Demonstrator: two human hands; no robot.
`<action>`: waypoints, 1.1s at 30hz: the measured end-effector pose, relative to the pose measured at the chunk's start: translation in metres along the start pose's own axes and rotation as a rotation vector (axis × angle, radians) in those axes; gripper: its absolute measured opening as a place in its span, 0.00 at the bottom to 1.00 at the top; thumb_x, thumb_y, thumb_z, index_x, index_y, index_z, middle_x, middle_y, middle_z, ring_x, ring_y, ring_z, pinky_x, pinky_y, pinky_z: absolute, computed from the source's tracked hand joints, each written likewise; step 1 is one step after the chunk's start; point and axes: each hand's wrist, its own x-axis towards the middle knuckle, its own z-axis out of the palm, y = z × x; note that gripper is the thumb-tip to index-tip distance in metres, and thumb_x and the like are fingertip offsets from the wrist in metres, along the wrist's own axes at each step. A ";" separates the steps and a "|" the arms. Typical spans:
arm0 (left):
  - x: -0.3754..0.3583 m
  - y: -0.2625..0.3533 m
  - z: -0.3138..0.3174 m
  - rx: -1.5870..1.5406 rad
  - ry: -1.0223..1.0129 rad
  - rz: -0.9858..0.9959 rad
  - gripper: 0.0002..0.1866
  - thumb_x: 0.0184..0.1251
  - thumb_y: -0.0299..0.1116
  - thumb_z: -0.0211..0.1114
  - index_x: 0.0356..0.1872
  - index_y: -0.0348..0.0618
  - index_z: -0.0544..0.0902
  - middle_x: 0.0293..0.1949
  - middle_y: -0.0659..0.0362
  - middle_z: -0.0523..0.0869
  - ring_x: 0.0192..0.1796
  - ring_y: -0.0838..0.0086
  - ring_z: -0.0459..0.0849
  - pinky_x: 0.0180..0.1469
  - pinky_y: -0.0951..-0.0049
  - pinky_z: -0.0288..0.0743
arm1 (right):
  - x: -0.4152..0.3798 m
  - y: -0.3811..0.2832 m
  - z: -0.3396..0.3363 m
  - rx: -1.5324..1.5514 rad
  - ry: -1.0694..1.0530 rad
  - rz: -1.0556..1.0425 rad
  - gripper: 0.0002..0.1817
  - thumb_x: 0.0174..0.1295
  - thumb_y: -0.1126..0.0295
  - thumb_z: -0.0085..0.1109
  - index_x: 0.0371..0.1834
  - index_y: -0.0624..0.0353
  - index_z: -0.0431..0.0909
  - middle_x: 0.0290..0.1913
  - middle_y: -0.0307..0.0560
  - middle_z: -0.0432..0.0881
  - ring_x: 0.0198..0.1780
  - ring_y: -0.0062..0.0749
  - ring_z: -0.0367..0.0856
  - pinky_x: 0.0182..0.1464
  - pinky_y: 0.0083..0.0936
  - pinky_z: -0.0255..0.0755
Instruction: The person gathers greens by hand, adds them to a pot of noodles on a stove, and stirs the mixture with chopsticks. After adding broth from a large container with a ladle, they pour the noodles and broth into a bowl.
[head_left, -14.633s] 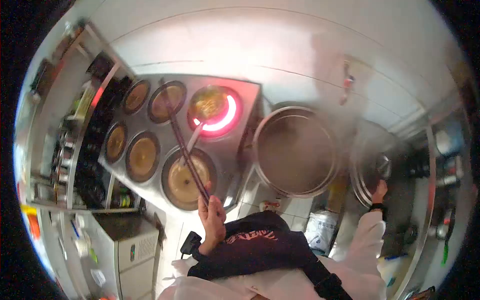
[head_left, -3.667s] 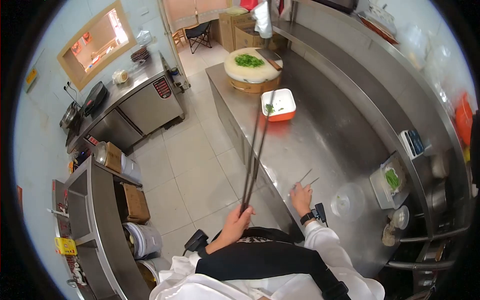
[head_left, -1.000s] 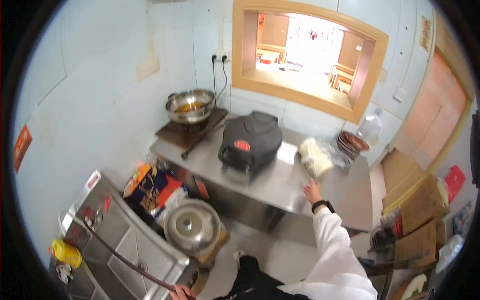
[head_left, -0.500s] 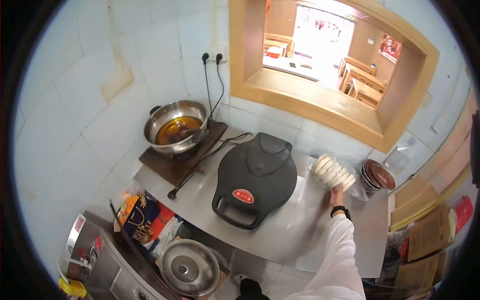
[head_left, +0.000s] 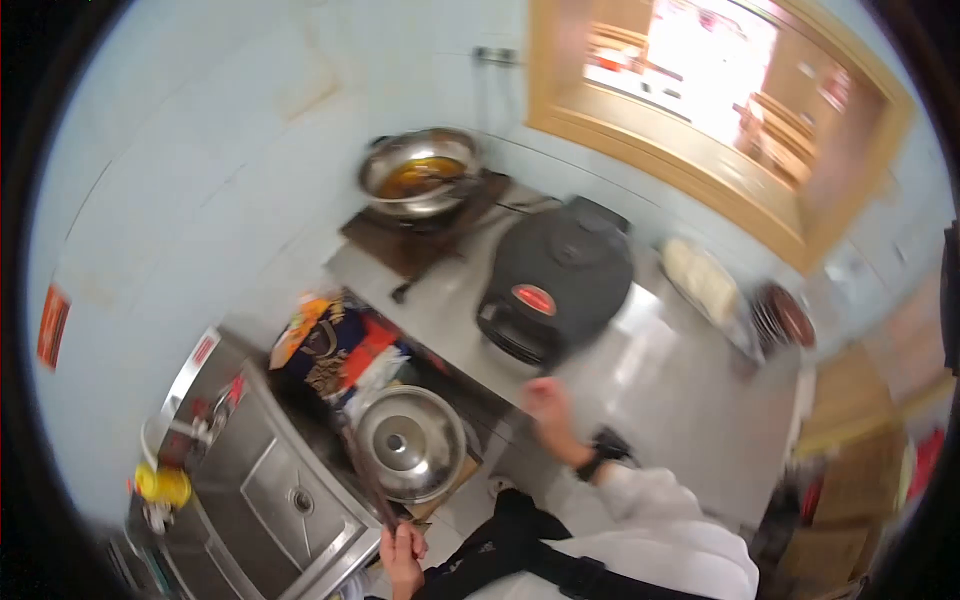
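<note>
At the bottom, my left hand (head_left: 402,556) is closed around the lower end of a dark stick (head_left: 368,475) beside the sink. My right hand (head_left: 550,408), blurred and with its fingers curled in, hangs over the front edge of the steel table (head_left: 660,430). It is just in front of the handle of the round black electric griddle (head_left: 565,275), whose lid is down. Pale flat rounds in a clear bag (head_left: 700,280) lie at the back of the table, beside a stack of dark round dishes (head_left: 783,318).
A steel pan with amber liquid (head_left: 422,175) rests at the table's back left. Below are a steel bowl (head_left: 410,443) and colourful bags (head_left: 335,345). The sink (head_left: 290,490) is at lower left, and cardboard boxes (head_left: 835,500) are at right.
My right hand has let go of the bagged rounds and moved left to the table's front edge. My left hand has come into view on the stick. The view has shifted left and down.
</note>
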 end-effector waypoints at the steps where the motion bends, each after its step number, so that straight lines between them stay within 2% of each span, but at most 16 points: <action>1: -0.012 0.007 -0.004 0.033 0.011 -0.035 0.12 0.67 0.39 0.48 0.35 0.41 0.70 0.19 0.63 0.69 0.21 0.81 0.66 0.24 0.82 0.62 | -0.022 -0.003 0.036 0.192 -0.225 0.007 0.11 0.56 0.78 0.47 0.43 0.61 0.68 0.41 0.42 0.71 0.43 0.25 0.70 0.47 0.22 0.67; 2: -0.031 0.020 -0.001 0.050 -0.025 -0.055 0.12 0.67 0.39 0.48 0.35 0.41 0.70 0.19 0.63 0.69 0.21 0.81 0.66 0.24 0.82 0.62 | -0.046 -0.011 0.068 -0.146 -0.301 -0.212 0.09 0.60 0.75 0.49 0.43 0.60 0.69 0.34 0.39 0.71 0.39 0.22 0.72 0.43 0.20 0.68; 3: -0.049 0.036 0.005 0.277 0.058 -0.105 0.17 0.66 0.44 0.49 0.43 0.39 0.69 0.29 0.60 0.72 0.28 0.77 0.68 0.31 0.78 0.63 | -0.074 -0.004 0.100 0.016 -0.466 -0.047 0.13 0.57 0.77 0.50 0.47 0.59 0.69 0.37 0.42 0.70 0.39 0.25 0.71 0.43 0.21 0.67; 5: -0.085 0.051 -0.009 0.550 0.073 -0.250 0.35 0.63 0.52 0.50 0.63 0.37 0.57 0.50 0.52 0.71 0.43 0.70 0.71 0.43 0.73 0.65 | -0.123 -0.023 0.148 -0.078 -0.722 -0.515 0.21 0.53 0.79 0.50 0.53 0.57 0.67 0.38 0.47 0.68 0.40 0.34 0.70 0.42 0.23 0.64; 9: -0.159 0.037 -0.049 0.394 -0.028 -0.120 0.33 0.62 0.53 0.52 0.62 0.42 0.61 0.48 0.54 0.73 0.42 0.72 0.71 0.42 0.74 0.65 | -0.216 -0.027 0.191 -0.162 -1.017 -0.694 0.17 0.50 0.81 0.51 0.46 0.59 0.70 0.34 0.48 0.63 0.37 0.38 0.66 0.39 0.27 0.63; 11: -0.202 0.017 -0.067 0.220 -0.014 -0.049 0.21 0.65 0.46 0.49 0.50 0.40 0.66 0.36 0.58 0.73 0.35 0.75 0.72 0.37 0.77 0.66 | -0.260 -0.020 0.219 -0.094 -1.132 -0.107 0.07 0.49 0.79 0.55 0.32 0.60 0.71 0.32 0.47 0.62 0.33 0.37 0.65 0.36 0.27 0.62; 12: -0.226 0.008 -0.078 0.087 -0.042 0.022 0.14 0.68 0.40 0.46 0.38 0.38 0.72 0.23 0.61 0.73 0.27 0.78 0.72 0.33 0.80 0.67 | -0.279 -0.022 0.231 -0.118 -1.119 -0.737 0.10 0.46 0.75 0.61 0.25 0.59 0.67 0.27 0.44 0.62 0.30 0.34 0.63 0.32 0.25 0.59; 13: -0.250 0.005 -0.089 0.074 -0.070 0.043 0.13 0.67 0.40 0.48 0.38 0.40 0.71 0.24 0.62 0.73 0.28 0.78 0.72 0.32 0.80 0.67 | -0.297 -0.004 0.246 -0.069 -1.209 -0.751 0.08 0.48 0.73 0.60 0.23 0.58 0.69 0.25 0.43 0.63 0.29 0.35 0.64 0.30 0.25 0.57; 15: -0.299 -0.012 -0.119 0.027 0.018 0.116 0.12 0.67 0.39 0.48 0.39 0.40 0.71 0.27 0.63 0.74 0.30 0.79 0.73 0.33 0.80 0.68 | -0.340 0.001 0.268 0.203 -1.242 -0.477 0.09 0.58 0.68 0.53 0.22 0.58 0.69 0.26 0.40 0.65 0.29 0.28 0.65 0.30 0.24 0.62; 16: -0.319 -0.029 -0.138 0.001 0.115 0.169 0.12 0.68 0.38 0.48 0.40 0.39 0.72 0.28 0.62 0.76 0.32 0.79 0.74 0.35 0.81 0.69 | -0.370 0.005 0.276 0.378 -1.248 -0.055 0.11 0.62 0.66 0.46 0.24 0.58 0.69 0.26 0.37 0.65 0.28 0.24 0.64 0.34 0.23 0.68; 18: -0.370 -0.044 -0.169 -0.047 0.420 0.174 0.10 0.68 0.35 0.48 0.41 0.39 0.72 0.28 0.62 0.75 0.31 0.80 0.74 0.36 0.79 0.70 | -0.410 -0.003 0.288 0.070 -1.317 0.132 0.17 0.65 0.60 0.37 0.30 0.60 0.72 0.30 0.43 0.74 0.30 0.24 0.70 0.37 0.23 0.67; 20: -0.417 -0.061 -0.204 -0.139 0.760 0.371 0.09 0.67 0.33 0.50 0.42 0.41 0.73 0.27 0.64 0.75 0.31 0.81 0.74 0.36 0.78 0.71 | -0.456 -0.006 0.296 0.321 -1.308 0.617 0.16 0.64 0.60 0.36 0.35 0.60 0.71 0.32 0.44 0.75 0.32 0.27 0.72 0.39 0.25 0.69; 26: -0.558 -0.007 -0.240 -0.051 1.494 0.875 0.09 0.65 0.26 0.47 0.40 0.41 0.76 0.26 0.66 0.72 0.28 0.82 0.69 0.32 0.82 0.64 | -0.518 0.013 0.311 0.078 -1.527 0.647 0.17 0.64 0.62 0.36 0.41 0.65 0.70 0.35 0.49 0.75 0.38 0.34 0.75 0.41 0.24 0.69; 30: -0.629 0.058 -0.224 0.717 1.424 1.200 0.09 0.58 0.22 0.49 0.32 0.41 0.79 0.25 0.61 0.71 0.25 0.77 0.68 0.30 0.78 0.62 | -0.575 0.038 0.346 -0.012 -1.707 0.749 0.18 0.64 0.61 0.36 0.44 0.65 0.69 0.36 0.50 0.76 0.39 0.33 0.76 0.43 0.24 0.68; 32: -0.635 0.079 -0.239 0.719 1.469 1.297 0.08 0.56 0.24 0.51 0.32 0.44 0.79 0.22 0.63 0.69 0.24 0.75 0.68 0.28 0.76 0.61 | -0.609 0.048 0.373 0.029 -1.746 0.870 0.18 0.64 0.61 0.35 0.40 0.65 0.69 0.32 0.49 0.74 0.36 0.33 0.74 0.44 0.24 0.67; 33: -0.633 0.087 -0.251 0.702 1.458 1.417 0.07 0.54 0.27 0.53 0.31 0.47 0.79 0.19 0.64 0.66 0.22 0.73 0.68 0.27 0.75 0.59 | -0.630 0.046 0.387 -0.219 -1.515 0.833 0.17 0.63 0.60 0.37 0.37 0.64 0.70 0.28 0.46 0.73 0.35 0.34 0.73 0.44 0.25 0.66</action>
